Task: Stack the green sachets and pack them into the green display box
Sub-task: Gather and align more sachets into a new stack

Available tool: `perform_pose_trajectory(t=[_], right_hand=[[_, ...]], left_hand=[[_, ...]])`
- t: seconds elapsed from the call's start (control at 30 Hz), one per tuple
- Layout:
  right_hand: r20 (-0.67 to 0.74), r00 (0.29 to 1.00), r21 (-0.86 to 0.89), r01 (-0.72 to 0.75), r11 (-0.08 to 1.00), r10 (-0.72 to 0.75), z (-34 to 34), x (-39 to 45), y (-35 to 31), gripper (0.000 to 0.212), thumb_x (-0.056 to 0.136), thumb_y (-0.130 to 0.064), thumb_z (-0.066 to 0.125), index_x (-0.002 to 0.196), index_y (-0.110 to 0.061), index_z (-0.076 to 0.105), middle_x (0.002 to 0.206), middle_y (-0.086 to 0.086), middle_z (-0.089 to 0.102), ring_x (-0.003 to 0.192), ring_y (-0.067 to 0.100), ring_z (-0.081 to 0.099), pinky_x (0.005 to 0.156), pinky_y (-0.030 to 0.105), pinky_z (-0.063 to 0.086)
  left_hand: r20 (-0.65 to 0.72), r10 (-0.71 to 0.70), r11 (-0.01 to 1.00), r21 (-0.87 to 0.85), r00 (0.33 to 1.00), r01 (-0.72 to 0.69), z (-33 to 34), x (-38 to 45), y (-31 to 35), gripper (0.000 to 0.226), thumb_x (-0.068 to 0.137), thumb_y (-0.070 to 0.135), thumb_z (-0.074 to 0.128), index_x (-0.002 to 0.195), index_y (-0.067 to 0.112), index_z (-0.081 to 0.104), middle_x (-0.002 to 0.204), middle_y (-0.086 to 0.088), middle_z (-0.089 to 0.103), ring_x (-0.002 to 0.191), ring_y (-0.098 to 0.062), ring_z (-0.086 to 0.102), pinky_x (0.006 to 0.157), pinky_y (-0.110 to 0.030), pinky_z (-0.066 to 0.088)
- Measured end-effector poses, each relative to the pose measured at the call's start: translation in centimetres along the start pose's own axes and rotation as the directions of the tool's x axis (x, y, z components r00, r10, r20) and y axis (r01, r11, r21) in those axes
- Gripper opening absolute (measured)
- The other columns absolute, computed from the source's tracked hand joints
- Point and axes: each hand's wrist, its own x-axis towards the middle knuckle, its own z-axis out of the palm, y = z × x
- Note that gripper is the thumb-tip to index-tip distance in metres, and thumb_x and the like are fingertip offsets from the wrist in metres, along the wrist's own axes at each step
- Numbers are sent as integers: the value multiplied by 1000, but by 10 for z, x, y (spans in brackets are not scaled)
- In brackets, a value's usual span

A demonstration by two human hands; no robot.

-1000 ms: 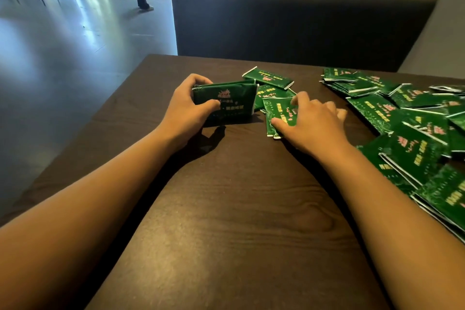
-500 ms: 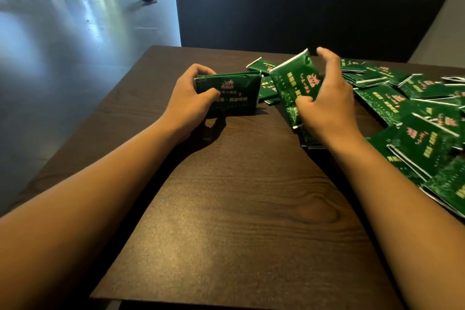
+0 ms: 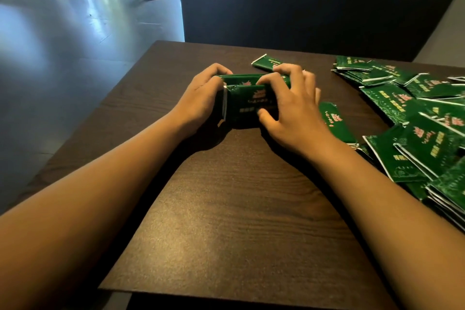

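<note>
Sachets [image 3: 247, 106] sit in a small stack held upright on the table [image 3: 226, 209] between both hands: left hand [image 3: 198, 100] grips 1 end, right hand [image 3: 289, 108] pinches the other. Square the edges before adding more.

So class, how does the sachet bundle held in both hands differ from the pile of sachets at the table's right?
The bundle is squared up; the pile lies scattered, overlapping at angles. The bundle is gripped by left hand and right hand; the pile is untouched. Both share green printed wrappers.
</note>
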Motion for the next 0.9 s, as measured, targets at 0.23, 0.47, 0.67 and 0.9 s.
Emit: perform_pose_trajectory(t=[0.23,0.47,0.67,0.9], right_hand=[[47,999,203,-22,979,12,-1,-1,3,74,85,-15,70,147,-33,34,149,4,27,126,31,46,96,49,52],[59,998,215,9,977,-22,2,3,5,71,92,-26,68,152,-33,30,160,0,16,142,30,36,107,43,44],[158,987,265,-32,964,-10,-4,3,9,69,97,-31,62,156,-37,26,167,-4,12,151,21,23,113,36,31],[272,805,-393,-408,824,528,-31,1,33,72,96,-64,47,155,-29,27,158,16,33,143,47,28,114,61,26]], left_hand=[[180,57,990,114,982,-79,3,-9,5,26,103,27,63,121,13,51,116,-7,65,96,-13,74,73,-29,59],[121,222,946,214,967,-244,1,-6,-2,52,91,-3,71,131,12,42,124,-8,56,107,-22,70,80,-30,63],[77,255,929,255,964,-267,1,-2,-7,47,90,-2,73,128,13,49,120,-2,58,111,-18,67,87,-30,62],[-37,234,945,245,972,-218,-2,3,-11,40,87,-2,73,119,12,53,115,-5,63,110,-20,67,91,-38,62]])
